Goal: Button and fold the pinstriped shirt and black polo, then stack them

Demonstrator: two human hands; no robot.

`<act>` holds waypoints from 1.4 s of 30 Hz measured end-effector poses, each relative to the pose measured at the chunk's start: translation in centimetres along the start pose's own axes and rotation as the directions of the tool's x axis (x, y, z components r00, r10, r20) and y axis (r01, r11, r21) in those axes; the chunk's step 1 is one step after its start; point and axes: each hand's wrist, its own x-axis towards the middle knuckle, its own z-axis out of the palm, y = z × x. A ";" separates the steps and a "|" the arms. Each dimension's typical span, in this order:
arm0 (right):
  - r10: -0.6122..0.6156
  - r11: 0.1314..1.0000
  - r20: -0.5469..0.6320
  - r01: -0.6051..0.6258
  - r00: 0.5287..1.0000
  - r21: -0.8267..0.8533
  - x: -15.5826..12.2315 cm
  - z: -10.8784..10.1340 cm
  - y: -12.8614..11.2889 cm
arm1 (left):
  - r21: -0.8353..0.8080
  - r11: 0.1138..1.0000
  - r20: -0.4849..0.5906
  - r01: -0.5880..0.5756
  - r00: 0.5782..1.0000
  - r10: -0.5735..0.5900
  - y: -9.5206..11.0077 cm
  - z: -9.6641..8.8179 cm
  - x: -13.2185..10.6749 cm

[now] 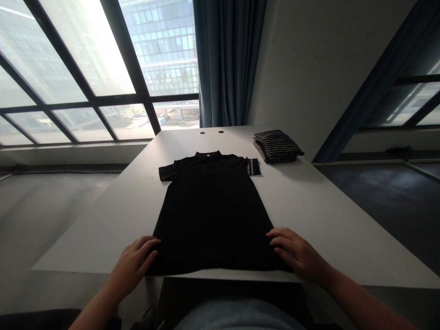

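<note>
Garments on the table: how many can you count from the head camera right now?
2, possibly more: a black polo shirt lying flat in the middle of the table, and a folded black-and-white striped garment at its far right. Others could be hidden beneath that folded one.

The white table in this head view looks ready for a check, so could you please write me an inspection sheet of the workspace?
Surface: white table, two round holes near its far edge.
Job's things: black polo shirt lies flat, collar toward the far edge, short sleeves out to the sides, one with a striped cuff.
Clutter: folded striped garments stacked near the far right corner.
Hands: left hand and right hand rest open on the shirt's lower sides.
Cables: nothing seen.
Surroundings: large gridded window beyond the table, blue curtain beside it.
</note>
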 end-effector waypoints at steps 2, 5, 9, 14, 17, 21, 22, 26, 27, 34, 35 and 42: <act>0.078 0.996 -0.082 -0.081 0.994 -0.041 1.9 0.1 2.4 | -0.024 0.999 -0.030 0.042 0.999 -0.043 -1.0 0.0 3.0; 0.146 0.979 -0.168 -0.167 0.975 -0.120 5.8 0.3 6.9 | -0.010 0.979 -0.079 0.202 0.976 -0.202 -3.5 0.3 8.4; 0.199 0.936 -0.256 -0.261 0.946 -0.238 11.6 0.6 12.3 | 0.073 0.931 -0.062 0.358 0.933 -0.354 -6.8 0.8 15.4; 0.249 0.877 -0.296 -0.345 0.922 -0.335 18.3 0.7 15.8 | 0.100 0.933 -0.026 0.345 0.939 -0.344 -8.8 1.9 22.0; 0.268 0.868 -0.252 -0.347 0.930 -0.356 20.9 0.6 16.9 | 0.077 0.959 -0.048 0.272 0.962 -0.269 -9.3 2.7 24.8; 0.329 0.835 -0.231 -0.397 0.916 -0.381 22.5 0.4 17.8 | 0.063 0.983 0.009 0.170 0.985 -0.171 -9.9 3.2 27.2; 0.333 0.827 -0.240 -0.405 0.912 -0.390 22.6 0.4 17.9 | 0.065 0.983 0.033 0.172 0.984 -0.174 -10.0 3.3 27.5; 0.285 0.809 -0.312 -0.402 0.906 -0.429 22.4 0.3 17.4 | 0.085 0.972 0.030 0.220 0.974 -0.223 -10.5 3.4 28.1; 0.277 0.802 -0.325 -0.404 0.904 -0.440 22.2 0.3 17.2 | 0.090 0.969 0.016 0.230 0.973 -0.232 -10.7 3.5 28.1; 0.291 0.777 -0.374 -0.446 0.881 -0.445 22.3 0.1 16.7 | 0.008 0.973 -0.117 0.230 0.967 -0.228 -11.9 4.3 28.0; 0.288 0.782 -0.384 -0.447 0.877 -0.434 22.5 0.1 17.0 | -0.027 0.972 -0.129 0.235 0.963 -0.236 -12.1 4.3 28.1; 0.259 0.824 -0.407 -0.420 0.876 -0.380 25.2 0.0 21.1 | -0.067 0.865 -0.176 0.497 0.848 -0.501 -12.9 3.3 30.2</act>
